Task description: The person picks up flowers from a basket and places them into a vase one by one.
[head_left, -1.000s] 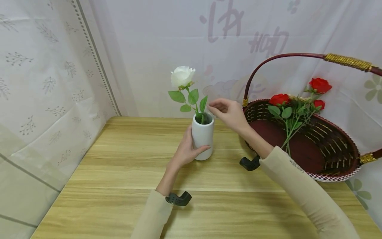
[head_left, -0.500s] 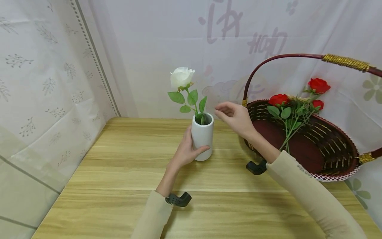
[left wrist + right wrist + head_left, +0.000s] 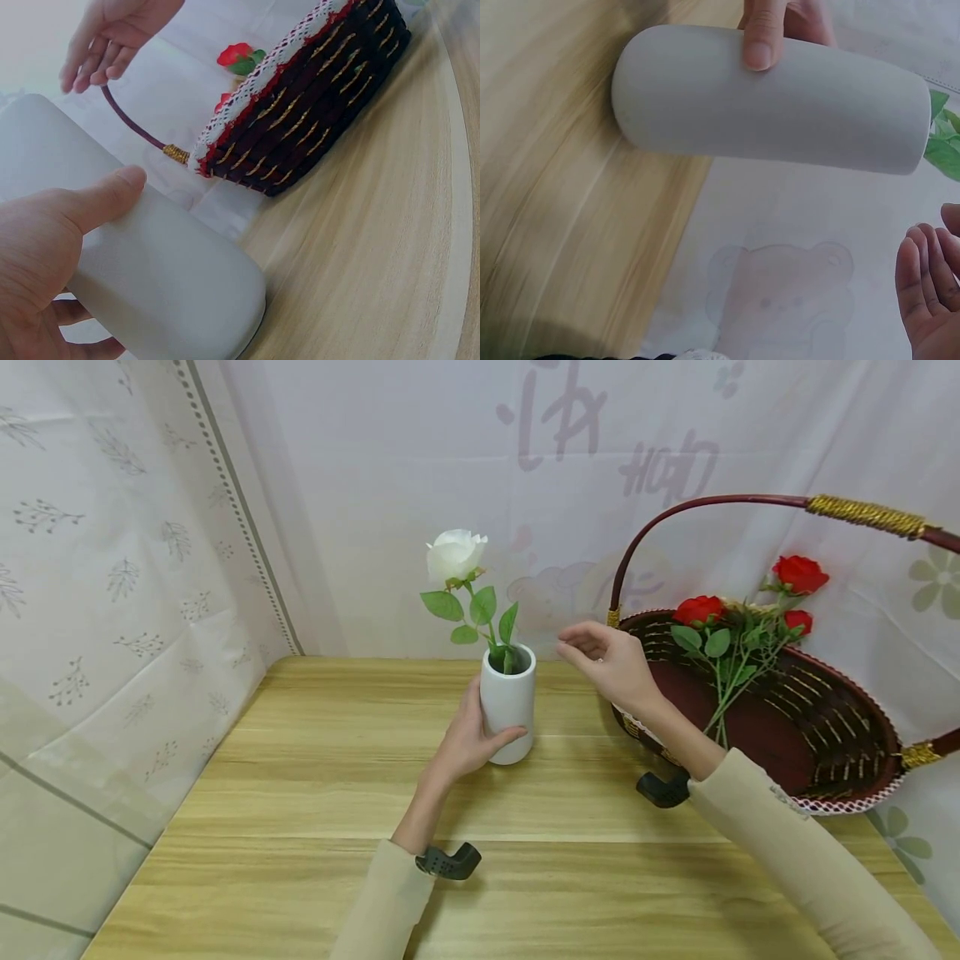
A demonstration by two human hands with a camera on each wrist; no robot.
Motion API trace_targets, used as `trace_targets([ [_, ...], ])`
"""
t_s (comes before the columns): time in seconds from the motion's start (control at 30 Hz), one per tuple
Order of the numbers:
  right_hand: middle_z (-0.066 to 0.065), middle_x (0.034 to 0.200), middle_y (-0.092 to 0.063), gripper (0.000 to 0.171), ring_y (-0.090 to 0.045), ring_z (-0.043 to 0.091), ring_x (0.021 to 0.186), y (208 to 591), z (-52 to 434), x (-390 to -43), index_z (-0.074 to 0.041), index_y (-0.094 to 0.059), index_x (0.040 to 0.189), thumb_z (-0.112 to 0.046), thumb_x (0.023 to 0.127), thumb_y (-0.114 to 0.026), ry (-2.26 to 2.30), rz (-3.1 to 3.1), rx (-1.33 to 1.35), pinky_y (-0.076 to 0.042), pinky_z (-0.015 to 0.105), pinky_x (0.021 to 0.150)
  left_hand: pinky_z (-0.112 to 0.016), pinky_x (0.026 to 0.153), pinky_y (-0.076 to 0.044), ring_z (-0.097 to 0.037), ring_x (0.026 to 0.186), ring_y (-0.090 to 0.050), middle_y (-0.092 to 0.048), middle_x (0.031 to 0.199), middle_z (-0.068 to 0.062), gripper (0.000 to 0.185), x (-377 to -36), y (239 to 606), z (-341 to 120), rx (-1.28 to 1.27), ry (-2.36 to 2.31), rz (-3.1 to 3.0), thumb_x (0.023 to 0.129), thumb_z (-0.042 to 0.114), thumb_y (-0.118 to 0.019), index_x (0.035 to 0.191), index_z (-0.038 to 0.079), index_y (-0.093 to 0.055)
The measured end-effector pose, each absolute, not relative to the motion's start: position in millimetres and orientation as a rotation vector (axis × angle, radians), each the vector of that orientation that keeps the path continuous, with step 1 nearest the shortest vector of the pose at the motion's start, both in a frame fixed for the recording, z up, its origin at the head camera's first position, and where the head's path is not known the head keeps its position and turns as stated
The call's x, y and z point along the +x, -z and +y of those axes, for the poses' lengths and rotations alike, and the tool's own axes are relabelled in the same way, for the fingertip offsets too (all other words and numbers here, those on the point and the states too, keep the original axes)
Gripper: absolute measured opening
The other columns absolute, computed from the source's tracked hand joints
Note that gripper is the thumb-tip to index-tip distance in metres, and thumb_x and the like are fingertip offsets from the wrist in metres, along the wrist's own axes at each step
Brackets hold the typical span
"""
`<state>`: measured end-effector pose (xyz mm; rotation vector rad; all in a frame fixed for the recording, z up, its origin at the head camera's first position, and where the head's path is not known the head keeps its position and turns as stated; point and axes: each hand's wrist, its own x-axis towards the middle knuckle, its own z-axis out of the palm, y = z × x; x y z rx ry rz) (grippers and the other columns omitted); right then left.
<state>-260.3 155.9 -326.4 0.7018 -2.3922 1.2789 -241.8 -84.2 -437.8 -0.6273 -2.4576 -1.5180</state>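
Note:
My left hand (image 3: 468, 735) grips a white cylindrical vase (image 3: 510, 714), its thumb across the front and its fingers round the far side. The vase stands upright on the wooden table. A white rose (image 3: 455, 558) with green leaves leans to the left out of its mouth; the lower stem is hidden inside. My right hand (image 3: 611, 664) hangs in the air between the vase and the basket, fingers loosely bent and holding nothing. In the left wrist view the vase (image 3: 165, 277) fills the lower left. Green leaves (image 3: 945, 135) show at the vase's mouth in the right wrist view.
A dark red woven basket (image 3: 832, 714) with a tall arched handle (image 3: 720, 502) stands at the right. Several red roses (image 3: 801, 575) lie in it, stems pointing toward me. A white printed cloth (image 3: 390, 510) hangs behind the wooden table (image 3: 300, 777).
My right hand has drawn back to the right, away from the rose's leaves and the vase mouth, toward the basket. The left hand and the vase have stayed put.

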Motion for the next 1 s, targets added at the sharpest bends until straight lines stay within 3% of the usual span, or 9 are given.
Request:
trace_targets([
  [0.57,0.011,0.099,-0.073,0.023,-0.066,0.017,0.082,330,191,-255,-0.006,-0.071,0.116,-0.021,0.099,-0.067,-1.201,-2.406,0.601,-0.049,0.015,0.074,-0.048,0.107,-0.040,-0.027,0.128,-0.047,-0.041,0.145,-0.011,0.100,-242,439,-84,-0.629,1.518,-2.465,0.083,0.025,-0.086,0.157,0.015,-0.020],
  [0.83,0.013,0.098,-0.072,0.023,-0.063,0.002,0.077,325,210,-255,-0.004,-0.071,0.117,-0.019,0.100,-0.067,-1.231,-2.397,0.515,-0.050,0.014,0.071,-0.048,0.107,-0.040,-0.026,0.129,-0.047,-0.040,0.146,-0.010,0.101,-243,439,-84,-0.621,1.513,-2.471,0.083,0.027,-0.086,0.157,0.016,-0.018],
  [1.0,-0.008,0.094,-0.069,0.029,-0.064,0.002,0.076,316,224,-257,-0.002,-0.068,0.121,-0.022,0.102,-0.063,-1.281,-2.423,0.462,-0.051,0.016,0.069,-0.048,0.106,-0.040,-0.025,0.128,-0.046,-0.039,0.146,-0.009,0.100,-242,439,-84,-0.631,1.518,-2.466,0.083,0.027,-0.086,0.157,0.016,-0.019],
])
